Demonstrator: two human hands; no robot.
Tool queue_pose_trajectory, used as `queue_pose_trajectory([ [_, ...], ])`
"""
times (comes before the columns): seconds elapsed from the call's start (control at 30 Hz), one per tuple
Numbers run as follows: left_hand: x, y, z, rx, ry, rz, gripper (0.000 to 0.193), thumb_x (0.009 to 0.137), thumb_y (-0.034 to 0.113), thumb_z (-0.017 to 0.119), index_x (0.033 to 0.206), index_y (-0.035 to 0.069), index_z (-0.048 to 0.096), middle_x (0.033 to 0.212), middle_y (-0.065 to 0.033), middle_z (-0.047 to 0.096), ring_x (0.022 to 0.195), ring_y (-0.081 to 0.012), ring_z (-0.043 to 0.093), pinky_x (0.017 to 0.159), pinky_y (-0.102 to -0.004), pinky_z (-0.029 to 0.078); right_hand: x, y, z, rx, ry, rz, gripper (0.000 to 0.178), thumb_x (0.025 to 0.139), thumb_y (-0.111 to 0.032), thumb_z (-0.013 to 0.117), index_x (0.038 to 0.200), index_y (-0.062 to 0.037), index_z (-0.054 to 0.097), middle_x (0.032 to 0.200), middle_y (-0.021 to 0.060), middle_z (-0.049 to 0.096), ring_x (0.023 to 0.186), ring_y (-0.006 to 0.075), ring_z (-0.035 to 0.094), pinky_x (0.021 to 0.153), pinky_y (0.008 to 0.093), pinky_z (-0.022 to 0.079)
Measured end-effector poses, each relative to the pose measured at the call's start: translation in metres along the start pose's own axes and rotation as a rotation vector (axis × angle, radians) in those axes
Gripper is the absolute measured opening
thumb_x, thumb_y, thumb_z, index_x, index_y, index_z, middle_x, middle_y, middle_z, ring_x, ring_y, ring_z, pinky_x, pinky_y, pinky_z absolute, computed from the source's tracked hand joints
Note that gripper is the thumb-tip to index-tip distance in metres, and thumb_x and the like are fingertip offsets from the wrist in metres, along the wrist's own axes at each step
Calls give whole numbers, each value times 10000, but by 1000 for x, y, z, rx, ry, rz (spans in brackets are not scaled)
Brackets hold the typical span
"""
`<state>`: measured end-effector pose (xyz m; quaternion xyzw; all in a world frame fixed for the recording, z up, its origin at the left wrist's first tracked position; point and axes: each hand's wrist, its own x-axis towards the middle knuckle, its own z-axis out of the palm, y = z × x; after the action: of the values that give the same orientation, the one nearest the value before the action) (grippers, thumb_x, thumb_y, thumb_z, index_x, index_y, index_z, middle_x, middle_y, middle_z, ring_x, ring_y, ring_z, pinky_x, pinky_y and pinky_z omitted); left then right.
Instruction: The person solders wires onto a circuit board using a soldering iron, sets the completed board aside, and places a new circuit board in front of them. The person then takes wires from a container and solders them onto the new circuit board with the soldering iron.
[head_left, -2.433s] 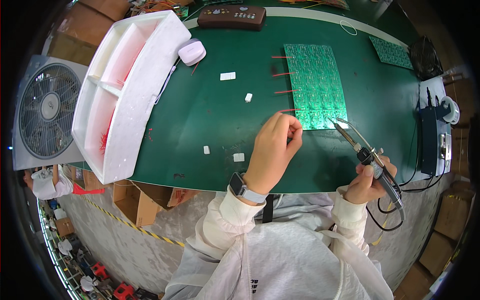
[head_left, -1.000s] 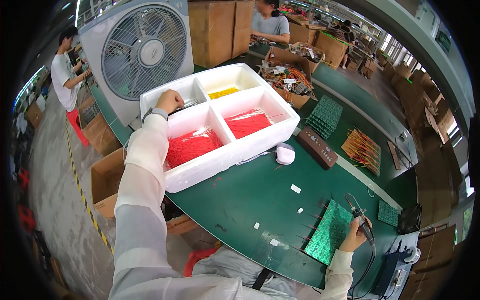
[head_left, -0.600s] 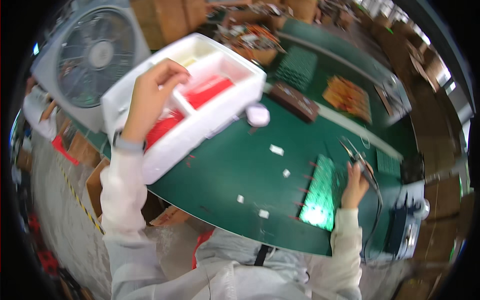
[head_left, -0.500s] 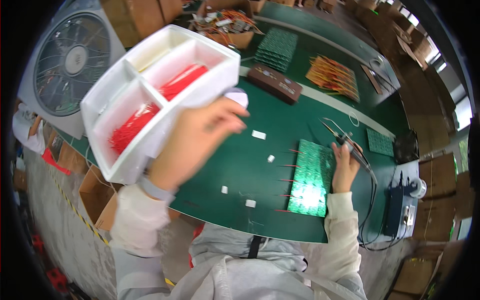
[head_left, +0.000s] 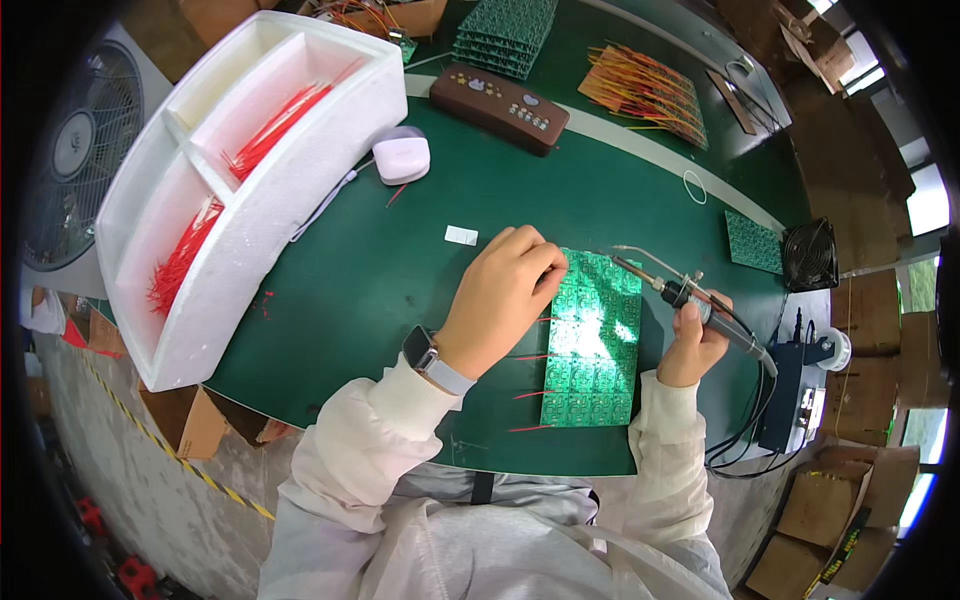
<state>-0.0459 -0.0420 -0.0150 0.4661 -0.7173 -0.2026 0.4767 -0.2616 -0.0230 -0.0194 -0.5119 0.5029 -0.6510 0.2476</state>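
A green circuit board panel lies on the bench with thin red wires sticking out from its left edge. At its upper left corner is my left hand, fingers pinched together; whatever they hold is hidden. My right hand, right of the panel, is wrapped around a soldering iron with a thin curved feed tube. The iron's tip is over the panel's top edge, near my left fingers; contact cannot be made out. Left of the hands, a white foam box holds bundles of red wires in its compartments.
A pale lilac case and a brown box stand behind the hands. Stacked green boards and a board with orange wires lie farther back. The soldering station and its cables sit at right, near a small black fan.
My left hand has moved right and down, from beside the foam box to the panel's upper left corner. My right hand has brought the iron's tip over the panel's top edge. The view has shifted.
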Motion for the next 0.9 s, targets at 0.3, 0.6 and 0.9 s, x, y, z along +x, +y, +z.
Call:
queue_pose_trajectory([
  [0.3, 0, -6, 1, 0, -61, -40, 118, 633, -41, 606, 699, 18, 529, 698, -50, 486, 646, -182, 509, 545, -272, 419, -10, 0, 3, -75, -163, -138, 363, 692, -248, 693, 802, 4, 456, 717, 72, 488, 649, 128, 455, 601, 244, 389],
  [0.6, -2, -8, 2, -15, -71, -65, 143, 611, -62, 600, 702, 13, 519, 702, -55, 495, 634, -175, 523, 555, -268, 429, -9, -1, 6, -42, -210, -179, 338, 695, -212, 690, 800, 18, 465, 733, 74, 502, 652, 149, 473, 601, 257, 408],
  [0.9, -3, -9, 0, -90, -89, -132, 129, 634, -53, 593, 727, 10, 531, 707, -57, 516, 636, -170, 533, 566, -258, 435, -10, 0, 5, -26, -230, -134, 329, 691, -189, 688, 808, 28, 471, 712, 70, 501, 644, 145, 467, 571, 242, 382],
])
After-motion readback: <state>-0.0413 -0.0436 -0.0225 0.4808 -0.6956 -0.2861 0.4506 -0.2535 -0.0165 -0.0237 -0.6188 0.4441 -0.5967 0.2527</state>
